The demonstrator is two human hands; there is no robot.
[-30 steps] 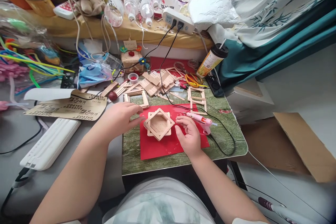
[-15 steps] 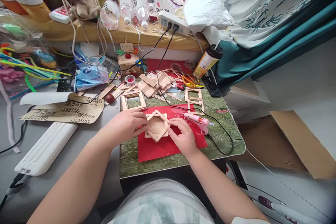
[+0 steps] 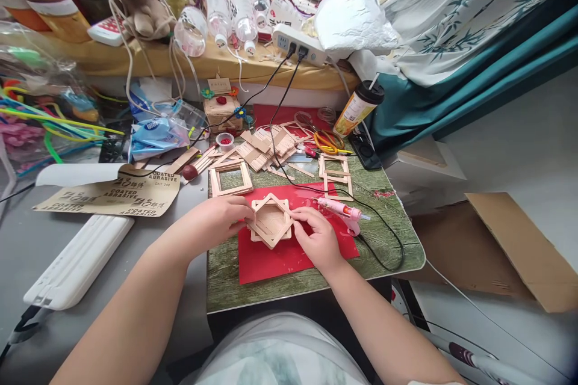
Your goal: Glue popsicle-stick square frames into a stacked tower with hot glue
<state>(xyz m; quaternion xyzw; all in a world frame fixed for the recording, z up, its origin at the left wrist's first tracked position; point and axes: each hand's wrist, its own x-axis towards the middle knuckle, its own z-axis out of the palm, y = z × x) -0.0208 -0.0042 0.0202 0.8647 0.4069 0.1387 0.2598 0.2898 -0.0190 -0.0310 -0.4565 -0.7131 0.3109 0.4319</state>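
A small popsicle-stick box (image 3: 271, 245) rests on the red sheet (image 3: 262, 267), its top square frame turned cornerwise over the layers below. My left hand (image 3: 228, 216) pinches the left corner of that stack, fingers bent. At the right corner, my right hand (image 3: 318, 237) grips it between thumb and fingertips. Just right of my right hand lies a pink glue gun (image 3: 341, 209), its nozzle side partly hidden. A stick frame (image 3: 230, 178) sits behind my left hand, and another stick frame (image 3: 336, 175) is at the back right.
A heap of popsicle sticks (image 3: 266, 147) lies behind the box. The glue gun's black cable (image 3: 289, 177) crosses the green board (image 3: 379, 228). Sandpaper (image 3: 108, 195) and a white power strip (image 3: 81, 258) are on the left. A drink cup (image 3: 359, 108) stands at the back right.
The whole view has shifted slightly, so things sit a little lower. Both hands stay on the stick box, with almost no movement against it.
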